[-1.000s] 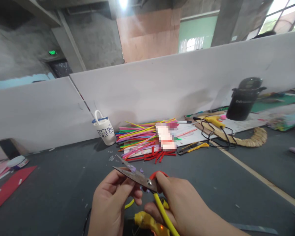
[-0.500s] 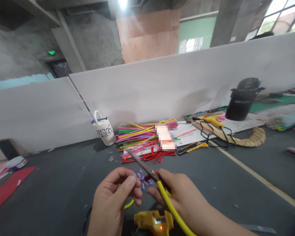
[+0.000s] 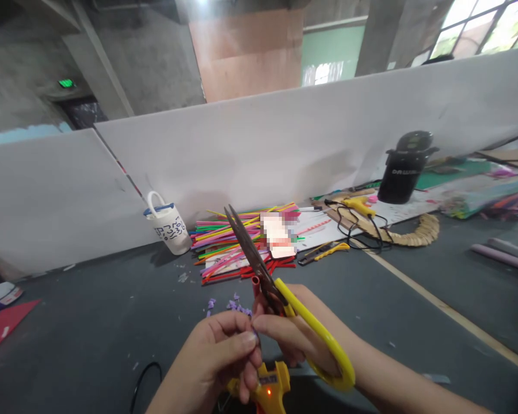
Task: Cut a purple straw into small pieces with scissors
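Observation:
My right hand [image 3: 297, 336] grips yellow-handled scissors [image 3: 280, 293], blades shut and pointing up and to the left. A short red tube piece [image 3: 256, 284] stands beside the blades at my fingers. My left hand [image 3: 218, 359] is closed in a pinch at the right thumb, on a tiny piece I cannot make out. Small purple scraps [image 3: 231, 305] lie on the dark table [image 3: 90, 328] just beyond my hands. Under my hands sits a yellow glue gun [image 3: 270, 391] with a lit red light.
A pile of coloured straws [image 3: 228, 244] lies at the white partition [image 3: 285, 144], with a white mug [image 3: 166, 227] to its left. A second glue gun [image 3: 360, 206], black cables, a utility knife [image 3: 326, 252], a wooden clip chain [image 3: 410, 236] and a black pot [image 3: 403, 167] sit to the right.
The scissors swung from lying flat and open to upright with blades shut. My hands came together, and the view shifted so the table things slid left.

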Motion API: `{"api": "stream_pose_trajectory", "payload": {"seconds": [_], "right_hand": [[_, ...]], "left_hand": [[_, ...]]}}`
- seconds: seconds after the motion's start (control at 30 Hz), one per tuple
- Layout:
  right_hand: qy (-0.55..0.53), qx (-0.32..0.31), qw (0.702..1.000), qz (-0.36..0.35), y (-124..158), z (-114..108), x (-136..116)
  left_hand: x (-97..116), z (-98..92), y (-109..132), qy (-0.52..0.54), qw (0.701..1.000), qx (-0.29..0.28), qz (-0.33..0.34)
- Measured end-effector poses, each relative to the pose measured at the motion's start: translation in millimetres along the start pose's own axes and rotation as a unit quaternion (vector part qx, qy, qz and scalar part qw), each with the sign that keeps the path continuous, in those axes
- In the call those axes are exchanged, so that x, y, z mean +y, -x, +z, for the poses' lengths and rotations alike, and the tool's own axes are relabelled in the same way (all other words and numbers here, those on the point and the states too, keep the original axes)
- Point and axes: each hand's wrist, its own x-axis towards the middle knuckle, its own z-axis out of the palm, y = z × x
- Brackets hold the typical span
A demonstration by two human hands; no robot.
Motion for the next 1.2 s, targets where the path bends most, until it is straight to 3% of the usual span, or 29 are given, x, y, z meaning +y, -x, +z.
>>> {"api": "stream_pose_trajectory", "payload": {"seconds": [0.13, 0.33, 0.47, 0.63, 0.8, 1.03, 1.2], "right_hand": [[0.022, -0.003, 1.000, 0.007, 1, 1, 3], [0.097, 0.040, 0.994, -0.029, -1, 1, 10], [0.136, 0.062, 0.987, -0.055, -3, 4, 17], [0.134, 0.059, 0.988, -0.048, -2, 6, 16], [0.149, 0.065, 0.984, -0.076, 1, 1, 12], [0.343, 0.104, 0.931, -0.072, 7, 8, 13], [0.395, 0.096, 0.907, -0.110, 10, 14, 21]], "left_hand": [[0, -1.0, -1, -0.031, 0.999, 0.007, -0.001], [5, 1.4, 0, -0.133, 0.980, 0.115, 0.095], [0, 2.0, -3, -0.154, 0.975, 0.117, 0.106], [-6, 3.6, -4, -0.147, 0.976, 0.121, 0.104], [2, 2.6, 0, -0.096, 0.976, 0.149, 0.130], [19, 0.3, 11, 0.011, 0.962, 0.187, 0.197], [21, 3.0, 17, 0.041, 0.958, 0.178, 0.222]]}}
